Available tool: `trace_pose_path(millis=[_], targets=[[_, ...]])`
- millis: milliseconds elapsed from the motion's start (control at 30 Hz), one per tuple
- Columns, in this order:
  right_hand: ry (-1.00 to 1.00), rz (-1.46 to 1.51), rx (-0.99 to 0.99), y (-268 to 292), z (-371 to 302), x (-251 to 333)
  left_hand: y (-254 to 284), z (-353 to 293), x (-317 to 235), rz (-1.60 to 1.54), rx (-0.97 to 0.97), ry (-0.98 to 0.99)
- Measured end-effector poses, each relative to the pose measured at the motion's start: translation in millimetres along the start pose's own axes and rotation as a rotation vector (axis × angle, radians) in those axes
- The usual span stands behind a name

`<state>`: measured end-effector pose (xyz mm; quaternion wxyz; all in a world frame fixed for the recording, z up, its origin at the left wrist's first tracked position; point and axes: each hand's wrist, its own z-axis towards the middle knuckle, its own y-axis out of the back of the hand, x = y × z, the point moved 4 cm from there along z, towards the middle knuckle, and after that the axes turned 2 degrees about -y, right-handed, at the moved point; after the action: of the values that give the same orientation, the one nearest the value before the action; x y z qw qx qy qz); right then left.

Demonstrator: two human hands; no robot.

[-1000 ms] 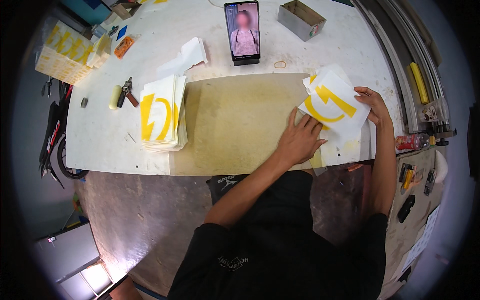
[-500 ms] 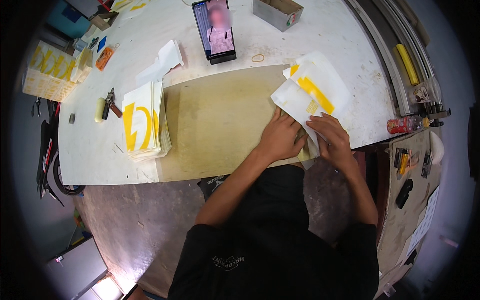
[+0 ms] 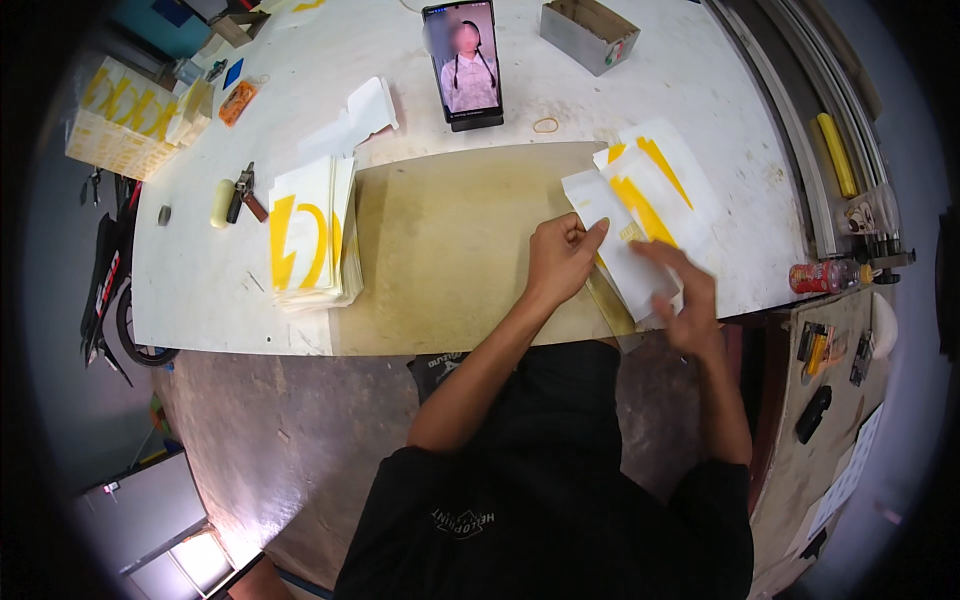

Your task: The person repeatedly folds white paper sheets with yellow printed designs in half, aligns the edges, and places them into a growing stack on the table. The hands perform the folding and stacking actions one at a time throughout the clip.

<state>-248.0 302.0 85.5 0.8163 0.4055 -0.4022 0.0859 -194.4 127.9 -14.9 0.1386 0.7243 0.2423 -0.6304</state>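
Note:
A flat white paper bag [image 3: 625, 262] with yellow print lies slanted at the right end of the brownish board [image 3: 450, 255]. My left hand [image 3: 562, 258] is closed, thumb against fingers, pinching its left edge. Over its lower right side, my right hand [image 3: 688, 298] is smeared by motion, its fingers apart and the index stretched across the paper. Other white and yellow paper pieces [image 3: 668, 170] lie fanned out beneath and behind it. A thick stack of similar bags [image 3: 312, 235] stands at the board's left end.
A phone [image 3: 466, 70] on a stand and a grey open box [image 3: 588, 36] are at the back. To the left lie a hand tool [image 3: 246, 192] and a carton-like pile of printed paper [image 3: 125, 118]. A metal rail [image 3: 790, 130] and a bottle [image 3: 825, 276] line the right side.
My left hand has lifted its fingers from lying on the bag to pinching its edge. My right hand has moved off the bag's lower part, fingers spreading. The view has shifted slightly.

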Motion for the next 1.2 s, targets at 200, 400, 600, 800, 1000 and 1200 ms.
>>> trace_pose_path(millis=[200,400,600,800,1000,1200], targets=[[-0.144,-0.284,-0.027,-20.1,50.9,-97.1,14.7,3.1,-16.2,0.015,0.071,0.034],[-0.047,-0.519,0.116,-41.9,47.9,-115.0,51.1,3.3,-20.2,0.078,0.054,0.065],[-0.016,-0.552,0.086,-43.3,44.4,-115.1,71.8,1.8,-24.7,0.115,0.031,0.121],[0.008,-0.587,0.071,-44.9,44.5,-117.6,82.8,-0.3,-31.6,0.062,0.025,0.214],[0.011,-0.584,0.068,-43.9,44.2,-115.6,95.4,-1.6,-33.6,0.079,0.054,0.231],[0.024,-0.606,0.071,-44.5,43.6,-116.6,107.2,-4.4,-32.2,0.097,0.069,0.208]])
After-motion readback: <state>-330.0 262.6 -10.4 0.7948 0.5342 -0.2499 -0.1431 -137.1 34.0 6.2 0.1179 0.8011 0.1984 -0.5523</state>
